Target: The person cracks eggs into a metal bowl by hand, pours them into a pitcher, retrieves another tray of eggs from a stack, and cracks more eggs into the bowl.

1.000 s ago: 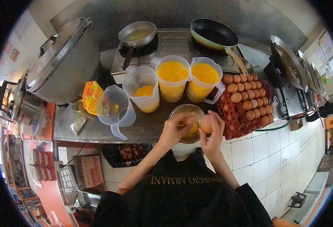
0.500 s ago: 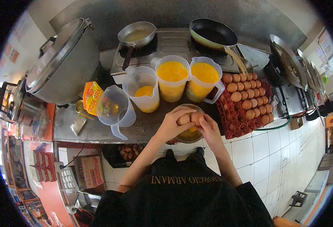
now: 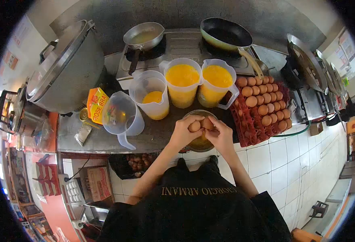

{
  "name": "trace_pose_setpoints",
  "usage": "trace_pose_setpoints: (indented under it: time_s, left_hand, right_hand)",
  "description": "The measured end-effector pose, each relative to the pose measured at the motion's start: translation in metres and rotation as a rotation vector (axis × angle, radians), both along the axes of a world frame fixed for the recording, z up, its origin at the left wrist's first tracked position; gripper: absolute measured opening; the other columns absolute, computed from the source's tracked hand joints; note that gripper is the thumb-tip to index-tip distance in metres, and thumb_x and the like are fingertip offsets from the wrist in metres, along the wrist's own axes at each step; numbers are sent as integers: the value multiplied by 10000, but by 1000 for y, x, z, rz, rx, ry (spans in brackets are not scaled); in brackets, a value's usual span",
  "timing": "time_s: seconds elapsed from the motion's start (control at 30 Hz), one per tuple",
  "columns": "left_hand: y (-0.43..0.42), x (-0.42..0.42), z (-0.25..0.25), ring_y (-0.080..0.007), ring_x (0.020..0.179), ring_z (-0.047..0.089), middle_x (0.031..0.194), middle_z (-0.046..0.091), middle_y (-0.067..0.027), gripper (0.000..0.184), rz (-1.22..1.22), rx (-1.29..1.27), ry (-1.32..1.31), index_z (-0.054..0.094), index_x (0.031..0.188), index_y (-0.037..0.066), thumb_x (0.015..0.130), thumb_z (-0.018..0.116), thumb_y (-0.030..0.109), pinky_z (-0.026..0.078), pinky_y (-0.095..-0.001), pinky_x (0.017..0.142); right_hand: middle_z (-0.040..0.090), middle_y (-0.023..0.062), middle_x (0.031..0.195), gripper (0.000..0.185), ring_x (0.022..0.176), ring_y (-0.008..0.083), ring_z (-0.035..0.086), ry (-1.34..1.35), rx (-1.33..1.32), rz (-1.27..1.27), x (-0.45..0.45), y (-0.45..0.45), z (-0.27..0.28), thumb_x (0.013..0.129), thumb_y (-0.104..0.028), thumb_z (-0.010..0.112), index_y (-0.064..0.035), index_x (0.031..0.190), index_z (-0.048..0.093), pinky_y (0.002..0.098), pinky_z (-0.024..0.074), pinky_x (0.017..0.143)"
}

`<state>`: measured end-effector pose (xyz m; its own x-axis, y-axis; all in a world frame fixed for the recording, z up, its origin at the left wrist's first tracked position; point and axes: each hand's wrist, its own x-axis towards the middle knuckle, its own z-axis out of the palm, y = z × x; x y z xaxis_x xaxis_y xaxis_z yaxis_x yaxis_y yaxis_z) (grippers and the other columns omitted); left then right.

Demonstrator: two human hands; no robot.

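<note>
Both my hands are together over a metal bowl [image 3: 200,148] with yellow egg in it, at the counter's front edge. My left hand [image 3: 181,133] is closed around a brown egg [image 3: 194,126]. Fingers of my right hand [image 3: 222,138] are wrapped on a second brown egg [image 3: 207,123], which touches the first hand's fingertips too. Whether either shell is cracked is hidden by the fingers. Just beyond stand two jugs full of beaten egg, one jug [image 3: 182,86] beside another [image 3: 216,86]. A third jug [image 3: 150,97] is partly filled.
Red egg trays [image 3: 250,129] with several brown eggs stand at the right. An empty-looking jug [image 3: 123,117] and a Rose Brand packet [image 3: 97,105] are at the left. Behind are a saucepan [image 3: 144,36] and a frying pan [image 3: 226,34] on the stove. Shells fill a black bin [image 3: 139,164] below.
My hands have shifted slightly, and the right fingers have curled further inward around the egg. The eggs remain held over the bowl. The view has tilted a little.
</note>
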<state>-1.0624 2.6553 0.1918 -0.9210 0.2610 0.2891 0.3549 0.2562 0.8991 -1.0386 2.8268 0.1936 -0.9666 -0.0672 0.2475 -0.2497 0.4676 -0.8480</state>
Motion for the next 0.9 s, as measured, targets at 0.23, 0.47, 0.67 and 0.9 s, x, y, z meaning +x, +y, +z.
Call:
trace_pose_setpoints:
  time_s: [0.23,0.47,0.67,0.9]
  left_hand:
    - [7,4,-4,-262,934,637,1032,646,-148,409,94,25,-10,625,1037,29,640,723,32,493,-325,830]
    - [-2,-2,-3,-281,953,632,1057,636,-150,412,38,9,52,620,1053,42,649,693,13,495,-333,835]
    - [-6,-4,3,-313,990,612,1081,627,-149,439,-29,-90,98,602,1075,44,645,687,19,491,-352,855]
    - [-24,4,4,-196,934,619,1031,643,-107,353,-31,70,-32,592,1062,29,730,703,71,480,-293,820]
  right_hand:
    - [601,220,1105,523,1016,340,598,51,46,-51,1,-8,1,664,-86,697,4,1164,572,364,484,871]
    - [590,208,1118,559,1022,351,587,27,120,-21,4,-5,2,666,-73,692,-37,1206,551,381,485,870]
    - [589,175,1075,556,936,280,620,216,252,52,3,-2,9,702,1,661,-54,1238,525,318,535,759]
    - [545,132,1048,464,946,219,587,-5,51,-30,-1,12,2,786,-84,667,-61,1215,491,311,533,733]
